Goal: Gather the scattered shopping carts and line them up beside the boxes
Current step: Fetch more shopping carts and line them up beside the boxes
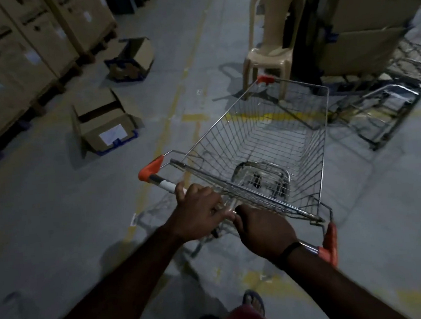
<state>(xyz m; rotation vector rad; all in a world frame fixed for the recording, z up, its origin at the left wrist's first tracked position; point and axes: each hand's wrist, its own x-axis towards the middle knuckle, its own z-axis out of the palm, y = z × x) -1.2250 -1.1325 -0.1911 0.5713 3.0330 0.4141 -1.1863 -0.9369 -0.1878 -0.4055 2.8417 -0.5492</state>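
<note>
An empty wire shopping cart [266, 139] with orange corner caps stands in front of me on the grey floor. My left hand [198, 211] grips its handle bar near the middle. My right hand [264, 233] grips the same bar just to the right, the two hands almost touching. A second cart [383, 111] sits at the right, partly behind the first, with a large cardboard sheet in it. Tall stacked cardboard boxes [10, 62] line the left wall.
Two loose open cartons lie on the floor at left, a near carton [105, 128] and a farther carton [132, 59]. A beige plastic chair [272, 39] stands just beyond the cart's front. Faded yellow lines run along the floor. My sandalled foot [254, 303] shows below.
</note>
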